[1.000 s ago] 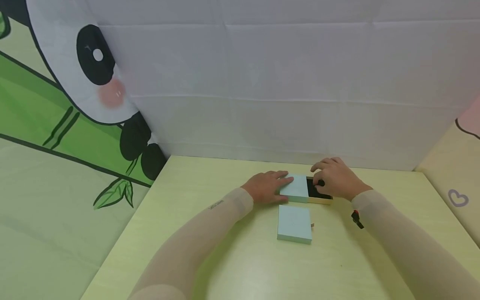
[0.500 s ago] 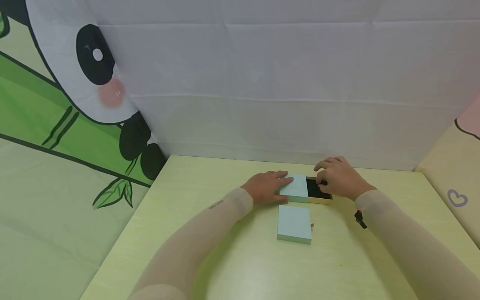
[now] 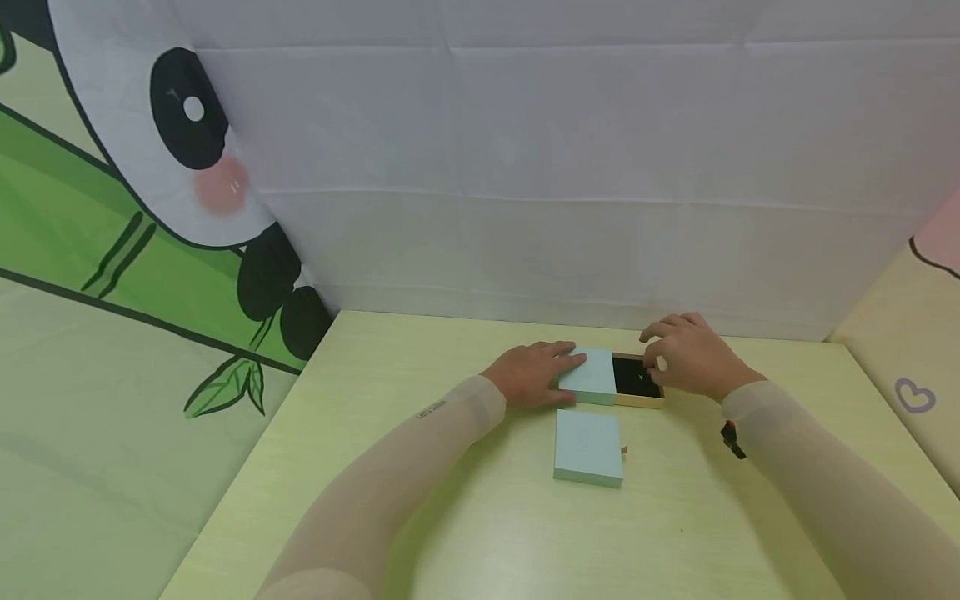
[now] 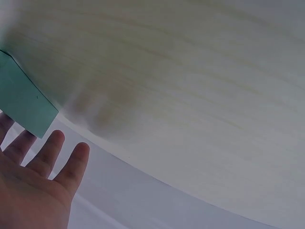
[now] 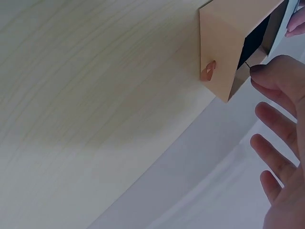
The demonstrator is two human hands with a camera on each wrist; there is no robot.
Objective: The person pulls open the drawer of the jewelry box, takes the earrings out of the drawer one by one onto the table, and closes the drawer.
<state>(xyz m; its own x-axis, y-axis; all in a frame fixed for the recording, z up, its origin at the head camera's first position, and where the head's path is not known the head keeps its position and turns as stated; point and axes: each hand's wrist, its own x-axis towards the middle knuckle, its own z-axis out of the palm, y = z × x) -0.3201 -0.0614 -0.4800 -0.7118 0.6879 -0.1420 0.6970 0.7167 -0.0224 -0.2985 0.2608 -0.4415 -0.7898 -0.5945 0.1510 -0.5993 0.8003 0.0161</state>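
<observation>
My left hand (image 3: 528, 377) rests spread on the pale blue sleeve (image 3: 596, 372) of a flat drawer box; the left wrist view shows its fingers against the sleeve. Out of the sleeve's right side sticks a cream drawer (image 5: 221, 36) with a black lining (image 3: 627, 372). A tiny shiny thing (image 3: 641, 379) shows on that lining, too small to make out. At the drawer's right end, my right hand (image 3: 690, 358) has thumb and forefinger together. In the right wrist view they pinch a thin dark strand (image 5: 247, 65); its other end is hidden.
Nearer on the light wooden table (image 3: 487, 508) lies a second pale blue box (image 3: 588, 447), closed, with a small ribbon tab on its right side. The drawer's end carries a ribbon pull (image 5: 208, 71). A white cloth (image 3: 525, 250) hangs behind the table.
My right hand has moved rightward over the drawer, uncovering more of the black lining and the tiny shiny thing. My left hand and both boxes have stayed put.
</observation>
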